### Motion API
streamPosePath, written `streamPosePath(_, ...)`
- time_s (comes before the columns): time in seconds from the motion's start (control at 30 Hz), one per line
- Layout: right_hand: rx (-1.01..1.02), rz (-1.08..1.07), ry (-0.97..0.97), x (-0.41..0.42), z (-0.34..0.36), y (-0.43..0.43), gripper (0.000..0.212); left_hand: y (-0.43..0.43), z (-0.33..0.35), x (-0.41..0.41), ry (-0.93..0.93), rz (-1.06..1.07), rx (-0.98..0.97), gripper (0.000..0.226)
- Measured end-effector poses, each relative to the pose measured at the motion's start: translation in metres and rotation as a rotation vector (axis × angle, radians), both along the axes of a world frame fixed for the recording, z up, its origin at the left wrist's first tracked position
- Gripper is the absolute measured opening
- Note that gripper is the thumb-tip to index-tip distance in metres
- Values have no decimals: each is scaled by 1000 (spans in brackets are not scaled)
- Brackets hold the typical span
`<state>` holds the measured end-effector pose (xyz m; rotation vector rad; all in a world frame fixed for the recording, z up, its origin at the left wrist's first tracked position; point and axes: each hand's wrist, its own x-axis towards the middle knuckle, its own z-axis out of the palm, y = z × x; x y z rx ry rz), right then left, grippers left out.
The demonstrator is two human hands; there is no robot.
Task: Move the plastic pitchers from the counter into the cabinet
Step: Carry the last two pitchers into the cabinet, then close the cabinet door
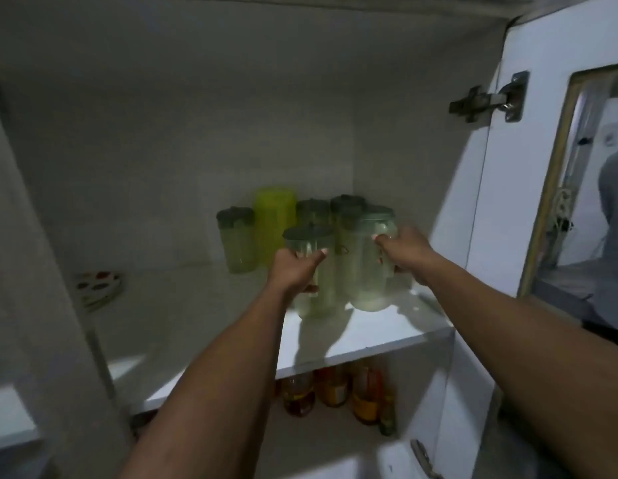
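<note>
Both my arms reach up into an open wall cabinet. My left hand (295, 269) grips the handle of a pale green plastic pitcher (316, 295) with a dark lid. It stands on the white shelf (387, 337). My right hand (406, 254) grips the handle of a larger clear-green pitcher (361, 267) just to its right, which also rests on the shelf. Behind them stand more lidded pitchers (236, 242) and a bright yellow-green container (274, 223), against the back wall.
A stack of patterned plates (98, 288) lies at the shelf's left. Bottles of amber liquid (335, 388) fill the shelf below. The cabinet door (507, 188) hangs open at right on a metal hinge (490, 98). A person in grey (613, 209) shows through the door's pane.
</note>
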<state>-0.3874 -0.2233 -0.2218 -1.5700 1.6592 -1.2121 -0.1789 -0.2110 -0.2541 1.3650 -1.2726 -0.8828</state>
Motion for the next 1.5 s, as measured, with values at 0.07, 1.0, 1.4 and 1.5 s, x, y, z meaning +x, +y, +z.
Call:
streamPosePath(0.07, 13, 6, 32, 7, -2, -32, 30, -31, 4, 3, 7, -24, -2, 39)
streamPosePath(1.0, 103, -48, 181, 16, -12, -115, 77, -108, 2, 13, -355, 167, 61, 84)
streamPosePath(1.4, -111, -13, 182, -55, 20, 87, 56, 74, 24, -73, -344, 51, -111, 68)
streamPosePath(1.5, -148, -31, 206, -77, 31, 133, 48, 118, 33, -108, -403, -49, -142, 68)
